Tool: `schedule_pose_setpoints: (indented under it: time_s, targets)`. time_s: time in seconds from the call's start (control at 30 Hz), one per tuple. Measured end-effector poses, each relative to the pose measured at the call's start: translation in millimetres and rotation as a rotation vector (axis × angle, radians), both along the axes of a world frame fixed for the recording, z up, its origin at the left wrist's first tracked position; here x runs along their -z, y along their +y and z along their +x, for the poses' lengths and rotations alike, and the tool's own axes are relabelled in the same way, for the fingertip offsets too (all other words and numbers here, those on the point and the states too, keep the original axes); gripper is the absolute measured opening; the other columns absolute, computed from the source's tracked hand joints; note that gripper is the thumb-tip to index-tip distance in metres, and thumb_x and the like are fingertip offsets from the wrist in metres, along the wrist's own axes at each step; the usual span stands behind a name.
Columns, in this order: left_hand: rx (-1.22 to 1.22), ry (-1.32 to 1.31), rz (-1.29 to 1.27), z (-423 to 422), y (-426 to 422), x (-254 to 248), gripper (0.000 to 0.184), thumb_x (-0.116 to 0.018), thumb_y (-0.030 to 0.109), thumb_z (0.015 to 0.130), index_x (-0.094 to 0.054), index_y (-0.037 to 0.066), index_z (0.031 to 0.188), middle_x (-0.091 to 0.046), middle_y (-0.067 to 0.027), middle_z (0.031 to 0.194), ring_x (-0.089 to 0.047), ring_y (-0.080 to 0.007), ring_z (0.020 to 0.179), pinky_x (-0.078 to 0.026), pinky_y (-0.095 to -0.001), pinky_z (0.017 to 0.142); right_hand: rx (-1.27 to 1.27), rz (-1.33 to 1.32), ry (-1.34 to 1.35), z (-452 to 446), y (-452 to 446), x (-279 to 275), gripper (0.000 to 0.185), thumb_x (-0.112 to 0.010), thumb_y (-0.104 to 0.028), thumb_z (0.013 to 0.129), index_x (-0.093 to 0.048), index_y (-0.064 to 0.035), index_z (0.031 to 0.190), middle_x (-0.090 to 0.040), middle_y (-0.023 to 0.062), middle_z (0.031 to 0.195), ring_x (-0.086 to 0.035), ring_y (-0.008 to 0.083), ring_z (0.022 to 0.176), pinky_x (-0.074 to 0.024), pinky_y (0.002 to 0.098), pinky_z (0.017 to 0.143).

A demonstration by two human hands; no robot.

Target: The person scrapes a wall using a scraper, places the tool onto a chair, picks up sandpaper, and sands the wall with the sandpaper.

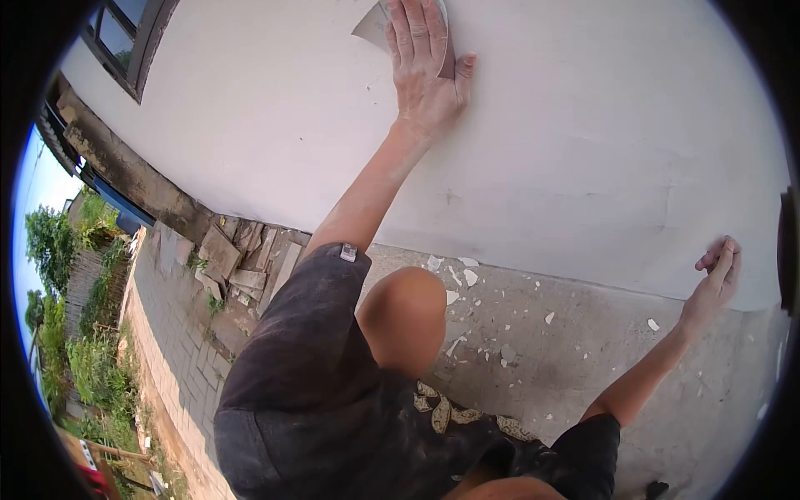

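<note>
My left hand (425,79) presses flat against the white wall (542,100), with its fingers stretched upward and thumb out to the side. Under those fingers lies a sheet of sandpaper (372,25); its corner sticks out to the left and its other edge curls up near the thumb. Pale dust coats the hand and forearm. Over at the right, low by the wall, is my right hand (718,271). Its fingers are loosely curled, and I see nothing in them. Whether it touches the wall I cannot tell.
White flakes (471,277) litter the concrete floor (533,333) along the wall's foot. Broken tiles and boards (237,258) are piled at the left, beside a paved path (179,342). A dark-framed window (125,42) is at the upper left. My bent knee (404,317) is close to the wall.
</note>
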State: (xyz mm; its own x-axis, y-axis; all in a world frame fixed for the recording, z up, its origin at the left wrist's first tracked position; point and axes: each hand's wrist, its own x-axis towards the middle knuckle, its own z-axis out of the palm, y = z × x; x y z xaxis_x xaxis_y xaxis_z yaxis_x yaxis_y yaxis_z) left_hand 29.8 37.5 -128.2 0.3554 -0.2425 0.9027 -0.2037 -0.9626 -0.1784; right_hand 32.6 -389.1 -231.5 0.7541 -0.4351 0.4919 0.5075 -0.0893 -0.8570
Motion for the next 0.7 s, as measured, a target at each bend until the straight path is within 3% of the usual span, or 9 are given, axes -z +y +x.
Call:
schedule_pose_setpoints:
  time_s: [0.03,0.13,0.23,0.37,0.47,0.6,0.7]
  targets:
    - [-0.005,0.032,0.031,-1,5,14,0.079,-0.052,0.028,0.099,-0.008,-0.002,0.157,0.002,-0.0286,0.163,0.004,-0.0476,0.15,-0.005,-0.0592,0.12,-0.018,-0.015,-0.005,3,4,0,0.029,-0.048,-0.028,0.106,-0.06,-0.0041,0.095,-0.043,-0.0019,0.069,-0.041,0.0075,0.062,-0.0366,0.0246,0.061]
    - [-0.086,0.231,0.217,-19,58,158,0.083,-0.062,0.031,0.093,-0.019,-0.004,0.155,-0.01,-0.0288,0.162,-0.008,-0.0508,0.149,-0.012,-0.0619,0.119,-0.082,-0.061,-0.008,6,25,5,0.029,-0.047,-0.028,0.106,-0.059,-0.0057,0.092,-0.04,-0.0037,0.063,-0.038,0.006,0.058,-0.0345,0.023,0.058]
    - [-0.066,0.305,0.157,-22,54,155,0.081,-0.058,0.035,0.096,-0.018,-0.002,0.156,-0.013,-0.0274,0.162,-0.012,-0.0502,0.149,-0.014,-0.0613,0.119,-0.158,-0.161,0.005,6,33,6,0.028,-0.048,-0.028,0.106,-0.058,-0.0063,0.09,-0.039,-0.0044,0.062,-0.038,0.0048,0.057,-0.0323,0.0219,0.056]
    - [-0.018,0.05,0.033,-10,1,18,0.073,-0.047,0.033,0.102,-0.012,-0.001,0.157,-0.007,-0.0262,0.163,-0.004,-0.0436,0.152,-0.01,-0.0578,0.121,-0.153,-0.178,-0.002,9,36,18,0.028,-0.05,-0.027,0.106,-0.059,-0.0062,0.09,-0.039,-0.0049,0.061,-0.037,0.0038,0.056,-0.0298,0.022,0.052]
    - [0.004,0.022,0.024,-2,6,23,0.077,-0.053,0.03,0.099,-0.012,-0.002,0.157,-0.005,-0.0272,0.163,0.0,-0.0449,0.151,-0.007,-0.058,0.121,-0.14,-0.173,-0.019,13,40,25,0.028,-0.05,-0.027,0.106,-0.059,-0.0057,0.09,-0.04,-0.0049,0.06,-0.037,0.0037,0.055,-0.0291,0.0221,0.051]
    - [-0.09,0.3,0.141,-29,58,164,0.088,-0.065,0.025,0.09,-0.014,-0.003,0.156,-0.007,-0.0315,0.161,-0.005,-0.0507,0.149,-0.014,-0.0612,0.119,-0.183,-0.13,-0.009,17,50,26,0.027,-0.05,-0.025,0.106,-0.059,-0.0054,0.09,-0.04,-0.0047,0.06,-0.036,0.0038,0.055,-0.0291,0.0219,0.052]
    - [-0.067,0.281,0.138,-27,49,146,0.085,-0.061,0.028,0.093,-0.014,-0.002,0.157,-0.009,-0.0299,0.162,-0.007,-0.0498,0.15,-0.017,-0.0618,0.118,-0.225,-0.164,-0.037,14,52,21,0.027,-0.049,-0.024,0.106,-0.059,-0.0054,0.09,-0.04,-0.0046,0.06,-0.036,0.0039,0.055,-0.0291,0.022,0.052]
